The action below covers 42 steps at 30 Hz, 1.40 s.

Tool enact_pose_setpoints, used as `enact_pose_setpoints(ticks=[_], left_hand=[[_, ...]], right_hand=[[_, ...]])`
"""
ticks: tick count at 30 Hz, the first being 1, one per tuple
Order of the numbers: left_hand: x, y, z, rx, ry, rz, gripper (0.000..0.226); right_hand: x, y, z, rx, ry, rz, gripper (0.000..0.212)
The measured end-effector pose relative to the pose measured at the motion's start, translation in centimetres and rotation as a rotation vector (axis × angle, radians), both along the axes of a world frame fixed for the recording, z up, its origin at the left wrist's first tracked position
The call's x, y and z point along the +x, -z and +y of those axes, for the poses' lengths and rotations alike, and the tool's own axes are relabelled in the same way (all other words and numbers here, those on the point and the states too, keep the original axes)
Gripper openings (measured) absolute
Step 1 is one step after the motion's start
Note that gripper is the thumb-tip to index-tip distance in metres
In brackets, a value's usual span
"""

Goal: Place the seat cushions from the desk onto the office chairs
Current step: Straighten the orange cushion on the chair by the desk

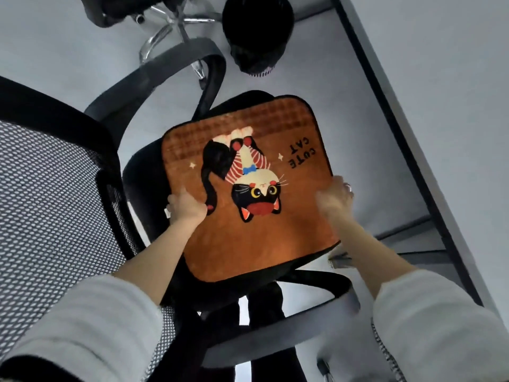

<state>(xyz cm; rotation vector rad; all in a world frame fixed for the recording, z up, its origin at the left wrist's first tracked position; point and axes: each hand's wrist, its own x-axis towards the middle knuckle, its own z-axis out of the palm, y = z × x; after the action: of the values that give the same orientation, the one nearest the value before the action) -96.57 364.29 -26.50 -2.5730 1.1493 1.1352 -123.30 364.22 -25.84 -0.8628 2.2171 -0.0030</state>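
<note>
Head view is looking steeply down onto an office chair (143,188), where an orange seat cushion (248,188) printed with a black-and-white cat and the words "CUTE CAT" is lying on the black seat, covering most of it and leaving a dark strip of seat showing along its left side. A person is leaning over it with both forearms reaching out of pale grey sleeves (82,326). Their left hand (187,208) is pressing on the cushion's left edge, the grip curled together over that edge. Their right hand (334,198) is sitting at the cushion's right edge, blurred, with a ring showing on one finger; whether its grip is clamped on the fabric or just lying flat I cannot tell. The chair's mesh backrest (49,202) is filling the left of the frame, and curved grey armrests are arching on either side of the seat. A second office chair (170,20) with a chrome star base is standing farther back, with a black waste bin (256,34) just beside it. A white bench (440,106) with a dark edge is running along the right side.
</note>
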Motion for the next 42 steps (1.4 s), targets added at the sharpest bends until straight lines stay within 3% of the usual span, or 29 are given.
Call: enact_pose_setpoints(ticks=[3,6,10,13,22,28,32,36,39,42], left_hand=[[1.1,3.0,0.7,0.057,-0.111,-0.035,0.076],[1.4,4.5,1.1,0.027,-0.088,-0.132,0.076],[1.7,4.9,0.5,-0.040,-0.085,-0.233,0.064],[1.3,3.9,0.1,-0.151,-0.010,-0.234,0.051],[-0.7,-3.8,-3.8,-0.391,0.303,-0.248,0.043],[-2.9,-8.7,-8.0,-0.469,0.574,-0.200,0.049],[-3.9,-8.8,-8.3,-0.483,0.775,-0.246,0.048],[-3.7,-7.4,-8.7,-0.431,0.841,-0.293,0.056],[-2.5,-5.6,-7.8,-0.302,0.896,-0.296,0.083],[-1.2,-3.7,-5.7,-0.161,0.885,-0.246,0.081]], right_hand=[[-0.7,3.2,-1.9,-0.031,-0.097,0.094,0.058],[-1.2,6.0,-2.8,-0.022,-0.155,0.070,0.055],[-1.4,6.9,-3.7,-0.105,-0.200,0.143,0.041],[-1.5,5.8,-3.7,-0.130,-0.092,0.160,0.035],[0.7,-1.4,0.0,-0.082,-0.039,-0.084,0.022],[5.0,-4.5,4.2,0.088,0.362,-0.429,0.016],[7.7,-4.3,6.0,0.289,0.551,-0.654,0.011],[8.5,-3.9,6.2,0.482,0.453,-0.794,0.030],[7.3,-3.2,6.4,0.589,0.302,-0.706,0.032],[5.2,-1.7,5.3,0.532,0.242,-0.560,0.031]])
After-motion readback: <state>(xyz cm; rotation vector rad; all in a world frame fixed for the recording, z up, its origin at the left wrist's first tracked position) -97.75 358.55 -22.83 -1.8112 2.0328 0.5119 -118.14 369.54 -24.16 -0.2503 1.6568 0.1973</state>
